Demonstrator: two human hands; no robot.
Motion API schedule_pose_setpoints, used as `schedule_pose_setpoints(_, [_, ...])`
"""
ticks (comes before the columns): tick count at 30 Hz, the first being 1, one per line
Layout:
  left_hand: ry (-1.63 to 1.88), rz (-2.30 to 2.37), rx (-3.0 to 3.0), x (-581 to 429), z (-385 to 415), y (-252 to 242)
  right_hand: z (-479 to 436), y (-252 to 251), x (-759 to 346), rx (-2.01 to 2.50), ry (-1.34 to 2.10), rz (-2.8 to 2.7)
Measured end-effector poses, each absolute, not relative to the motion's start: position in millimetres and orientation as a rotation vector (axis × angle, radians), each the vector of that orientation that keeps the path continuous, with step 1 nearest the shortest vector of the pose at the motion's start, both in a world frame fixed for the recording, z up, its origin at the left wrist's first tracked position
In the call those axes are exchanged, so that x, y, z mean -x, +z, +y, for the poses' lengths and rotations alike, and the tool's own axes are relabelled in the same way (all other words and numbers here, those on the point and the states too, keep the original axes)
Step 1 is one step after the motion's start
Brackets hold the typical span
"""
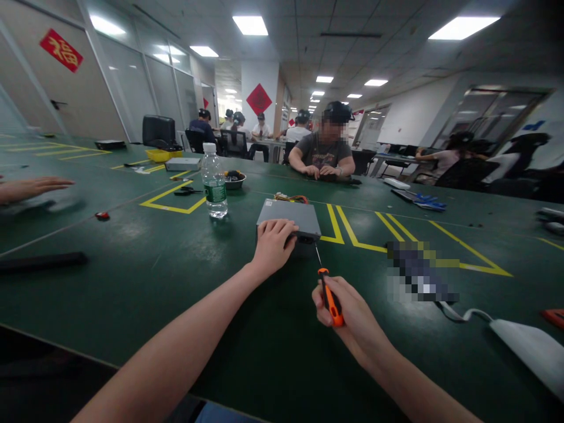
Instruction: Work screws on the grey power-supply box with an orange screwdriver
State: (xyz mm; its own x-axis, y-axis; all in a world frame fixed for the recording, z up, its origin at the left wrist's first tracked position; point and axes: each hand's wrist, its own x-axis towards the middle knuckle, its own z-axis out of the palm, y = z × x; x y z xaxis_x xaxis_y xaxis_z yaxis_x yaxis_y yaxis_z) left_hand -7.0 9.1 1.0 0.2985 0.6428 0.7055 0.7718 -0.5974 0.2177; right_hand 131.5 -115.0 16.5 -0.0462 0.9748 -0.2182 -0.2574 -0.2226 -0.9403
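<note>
A grey metal computer power supply [299,214] lies on the green table [185,299], its bundle of coloured wires [293,198] at the far side. My left hand [275,244] grips its near left part, fingers over the top and thumb at the front face. In my right hand [348,305] is a screwdriver [330,296] with an orange and black handle, my fingers wrapped around it. Its thin shaft points up and away, the tip close to the near right corner of the power supply. Whether the tip touches the case I cannot tell.
Left of the power supply stands a water bottle [214,185], with a bowl of tools [233,179] behind it. A pixelated dark object [420,273] with a white cable lies at right. Another person's hand [37,188] reaches in from the left; a person [326,147] sits opposite.
</note>
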Motion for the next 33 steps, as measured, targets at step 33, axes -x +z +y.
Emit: schedule_pose_setpoints(33, [-1.217,-1.297,2.415,8.9,9.0,0.9,-103.2,4.1,-124.7,1.367,1.423,-1.095])
